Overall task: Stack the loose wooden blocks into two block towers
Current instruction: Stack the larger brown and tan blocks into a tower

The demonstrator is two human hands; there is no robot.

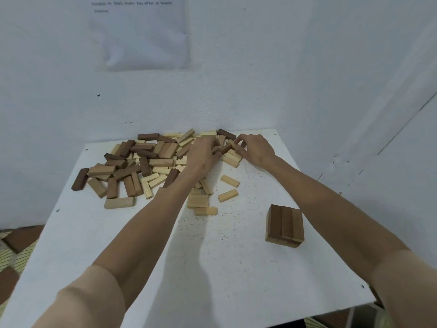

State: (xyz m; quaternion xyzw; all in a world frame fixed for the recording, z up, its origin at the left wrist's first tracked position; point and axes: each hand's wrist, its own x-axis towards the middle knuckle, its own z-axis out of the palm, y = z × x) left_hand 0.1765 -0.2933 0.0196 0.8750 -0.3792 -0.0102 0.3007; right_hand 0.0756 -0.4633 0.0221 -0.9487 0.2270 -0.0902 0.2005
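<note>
Loose wooden blocks [142,162]: rectangular bars with a smooth matte grain in dark brown, tan and pale tones, heaped across the far left of a white speckled tabletop [224,268]. A few pale strays lie nearer the middle. Started tower [285,224] stands near right: three dark bars side by side on a lower layer, well apart from both hands. Paper sheet [144,31] on the wall has print too blurred to read. Left hand [203,157] has its fingers buried in the heap's far right end; grip can't be told. Right hand [255,150], just beside it, curls thumb and fingers round a pale block [231,144].
</note>
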